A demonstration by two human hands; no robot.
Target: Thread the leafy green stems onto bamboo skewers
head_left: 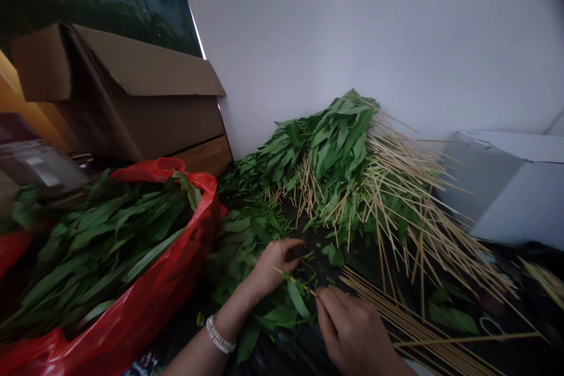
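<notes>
My right hand is closed around a thin wooden skewer, which points left. Green stems and a leaf are threaded on it near my fingers. Just behind the skewer's pointed end is my left hand, a beaded bracelet on its wrist. Its thumb and forefinger are apart, and I see nothing between them. Loose green leaves lie under and around this hand. Beside my right hand lies a bundle of bare skewers on the dark surface.
At the back, leafy skewers are heaped against the white wall, sticks pointing right. A red plastic bag full of leaves stands at left, before an open cardboard box. A white box stands at right, with a roll of tape nearer me.
</notes>
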